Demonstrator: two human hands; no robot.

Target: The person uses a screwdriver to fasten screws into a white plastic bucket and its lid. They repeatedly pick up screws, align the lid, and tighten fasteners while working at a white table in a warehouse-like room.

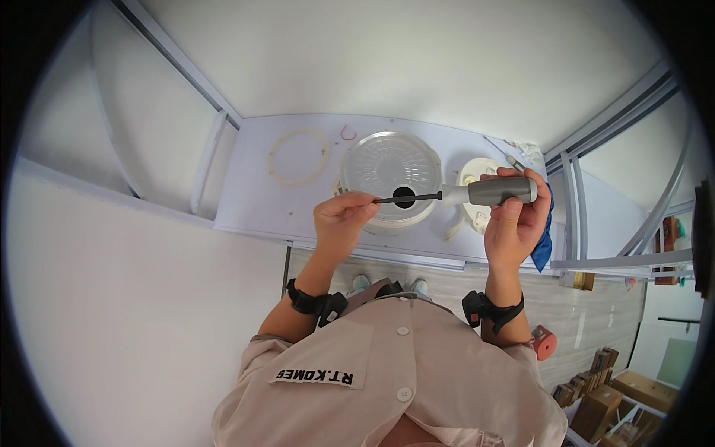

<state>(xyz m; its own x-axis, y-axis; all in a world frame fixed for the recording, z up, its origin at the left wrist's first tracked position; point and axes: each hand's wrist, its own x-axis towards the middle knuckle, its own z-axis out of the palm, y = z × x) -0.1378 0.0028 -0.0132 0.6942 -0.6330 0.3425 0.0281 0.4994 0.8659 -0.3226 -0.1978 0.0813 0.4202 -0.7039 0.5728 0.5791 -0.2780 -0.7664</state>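
Observation:
A grey screwdriver with a thick handle and a long dark shaft lies level in front of me. My right hand is wrapped round its handle. With fingertips pinched together, my left hand grips the far end of the shaft. Whether there is a separate bit at that end cannot be made out. Beneath the shaft, on the white table, sits a round silvery metal pan-like part with a dark round opening. Next to my right hand is a cream round plastic part, partly hidden behind the hand and screwdriver.
A pale ring and a small red wire loop lie left of the metal part. At right are a thin tool, crumpled white material and blue cloth-like material. White frame bars flank the table; cardboard boxes stand lower right.

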